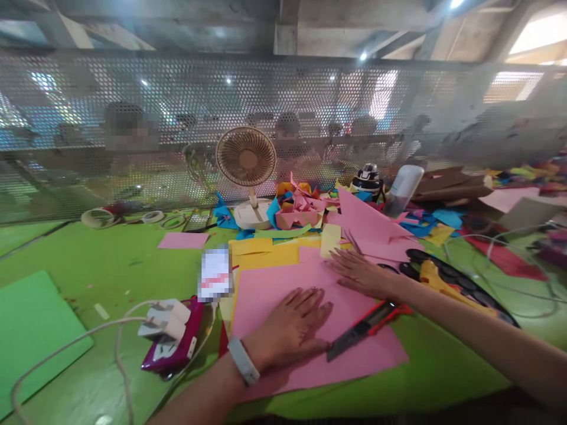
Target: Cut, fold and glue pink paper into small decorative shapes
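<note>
A large pink paper sheet (274,289) lies on the green table (110,265) in front of me. My left hand (290,324) rests flat on the sheet with fingers stretched out; a white band is on its wrist. My right hand (361,273) lies flat on the sheet's far right corner, fingers spread. A red and black utility knife (365,324) lies on the sheet between my two hands, touching neither. Yellow paper (266,254) shows under the pink sheet's far edge.
A small desk fan (247,162) stands at the back, beside a heap of coloured paper scraps (301,206). A purple device with a white plug and cable (170,333) sits left. Tape rolls (98,218), a white bottle (402,188), black-yellow scissors (438,277). People sit behind a mesh screen (133,118).
</note>
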Demonstrator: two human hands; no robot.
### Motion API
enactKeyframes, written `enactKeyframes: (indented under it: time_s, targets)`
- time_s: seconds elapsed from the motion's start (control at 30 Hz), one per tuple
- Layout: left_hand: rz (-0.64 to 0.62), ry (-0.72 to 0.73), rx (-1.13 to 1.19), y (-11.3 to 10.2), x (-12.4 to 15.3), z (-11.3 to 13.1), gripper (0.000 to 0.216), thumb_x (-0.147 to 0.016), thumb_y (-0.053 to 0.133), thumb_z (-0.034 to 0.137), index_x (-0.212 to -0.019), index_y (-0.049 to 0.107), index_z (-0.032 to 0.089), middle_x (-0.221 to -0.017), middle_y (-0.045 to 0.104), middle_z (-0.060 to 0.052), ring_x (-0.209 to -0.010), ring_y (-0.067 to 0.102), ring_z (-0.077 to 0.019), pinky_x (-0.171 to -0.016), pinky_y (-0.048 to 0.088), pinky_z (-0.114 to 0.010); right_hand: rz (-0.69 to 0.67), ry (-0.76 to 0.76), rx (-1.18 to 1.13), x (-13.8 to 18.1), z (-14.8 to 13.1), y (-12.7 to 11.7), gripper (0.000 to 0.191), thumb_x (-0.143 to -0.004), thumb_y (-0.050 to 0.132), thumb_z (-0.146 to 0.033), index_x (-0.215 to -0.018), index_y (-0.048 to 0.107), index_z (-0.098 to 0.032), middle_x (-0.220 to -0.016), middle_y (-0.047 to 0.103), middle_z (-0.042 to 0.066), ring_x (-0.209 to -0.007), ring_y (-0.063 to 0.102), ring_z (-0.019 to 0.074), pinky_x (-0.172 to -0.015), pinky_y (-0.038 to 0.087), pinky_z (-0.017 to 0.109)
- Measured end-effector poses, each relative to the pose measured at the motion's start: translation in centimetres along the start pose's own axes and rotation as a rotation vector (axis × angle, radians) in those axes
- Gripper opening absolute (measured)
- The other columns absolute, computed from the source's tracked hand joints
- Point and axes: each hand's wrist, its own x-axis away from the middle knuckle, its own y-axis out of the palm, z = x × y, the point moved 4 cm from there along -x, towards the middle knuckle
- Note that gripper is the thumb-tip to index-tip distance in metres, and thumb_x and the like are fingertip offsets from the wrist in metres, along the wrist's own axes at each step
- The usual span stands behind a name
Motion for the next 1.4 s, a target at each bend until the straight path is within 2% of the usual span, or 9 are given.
enactKeyframes:
  time_s: [0.13,0.3,0.53,0.63,0.87,1.03,1.2,1.3,1.4]
  targets:
    - [0.015,0.018,0.002,-0.1,0.0,0.3,0.064,-0.086,0.043,0.056,-0.141,0.027,0.029,-0.149,0.018,-0.004,-0.137,0.016,-0.0268,-0.112,0.010,-0.045,0.036,0.005,-0.172,1.7,-1.0,-2.7,0.049,-0.093,0.041,-0.039,-0.139,0.034,-0.025,-0.143,0.035,0.008,-0.134,0.027,0.0239,-0.109,0.024,0.048]
    - [0.018,0.005,0.021,-0.2,0.0,0.5,0.062,-0.086,0.045,0.053,-0.141,0.027,0.030,-0.149,0.019,-0.003,-0.137,0.017,-0.0269,-0.112,0.010,-0.046,-0.064,-0.097,-0.258,5.4,-4.5,-4.3,0.074,-0.073,0.064,-0.054,-0.137,0.038,-0.028,-0.142,0.038,0.008,-0.131,0.032,0.0278,-0.107,0.029,0.047]
    - [0.051,-0.028,0.100,-0.4,0.0,0.3,0.062,-0.084,0.049,0.051,-0.140,0.030,0.032,-0.148,0.023,0.000,-0.136,0.020,-0.0263,-0.112,0.010,-0.045,0.216,0.068,-0.096,8.3,-3.9,-1.8,0.033,-0.089,0.049,-0.040,-0.116,0.060,-0.026,-0.113,0.063,0.009,-0.105,0.057,0.0250,-0.091,0.046,0.043]
    - [0.044,-0.041,0.099,-0.4,0.0,0.3,0.070,-0.083,0.048,0.054,-0.143,0.022,0.029,-0.149,0.021,-0.003,-0.136,0.020,-0.0260,-0.113,0.010,-0.044,0.269,0.201,-0.004,7.6,-3.0,-1.8,0.029,-0.090,0.046,-0.040,-0.106,0.063,-0.023,-0.102,0.065,0.009,-0.095,0.059,0.0244,-0.082,0.049,0.040]
    - [0.086,-0.003,-0.039,-0.8,0.1,1.0,0.068,-0.085,0.045,0.056,-0.143,0.015,0.036,-0.152,0.007,0.003,-0.138,0.000,-0.0293,-0.112,0.007,-0.048,0.306,0.261,0.065,3.0,-2.0,-2.1,0.026,-0.090,0.046,-0.036,-0.101,0.065,-0.022,-0.108,0.062,0.009,-0.103,0.056,0.0238,-0.085,0.047,0.036]
    - [0.088,0.031,-0.004,-0.4,0.2,0.8,0.062,-0.086,0.045,0.053,-0.141,0.025,0.033,-0.150,0.016,-0.003,-0.137,0.014,-0.0279,-0.112,0.008,-0.046,0.242,0.316,0.122,-0.1,-0.6,-1.8,0.022,-0.090,0.047,-0.031,-0.095,0.066,-0.020,-0.098,0.063,0.008,-0.095,0.058,0.0208,-0.081,0.046,0.031]
    - [0.098,0.028,0.019,-0.3,0.2,0.6,0.062,-0.085,0.045,0.054,-0.140,0.029,0.031,-0.149,0.019,-0.005,-0.137,0.016,-0.0280,-0.112,0.008,-0.046,0.267,0.356,0.157,-3.3,1.1,-2.0,0.026,-0.091,0.045,-0.029,-0.091,0.066,-0.013,-0.092,0.063,0.014,-0.093,0.057,0.0268,-0.081,0.044,0.041]
    - [0.062,0.012,0.008,-0.3,0.2,0.8,0.063,-0.086,0.043,0.055,-0.141,0.028,0.029,-0.150,0.017,-0.006,-0.137,0.014,-0.0281,-0.112,0.006,-0.046,0.290,0.349,0.152,-2.8,0.6,-2.8,0.027,-0.090,0.047,-0.031,-0.101,0.064,-0.013,-0.105,0.062,0.015,-0.102,0.055,0.0277,-0.089,0.041,0.043]
    - [0.046,-0.001,0.030,-0.5,0.4,0.8,0.062,-0.085,0.044,0.054,-0.140,0.029,0.031,-0.150,0.018,-0.004,-0.138,0.014,-0.0277,-0.111,0.006,-0.046,0.277,0.186,-0.003,0.7,-1.9,-3.8,0.042,-0.085,0.054,-0.043,-0.119,0.057,-0.019,-0.123,0.057,0.011,-0.116,0.048,0.0242,-0.100,0.036,0.040]
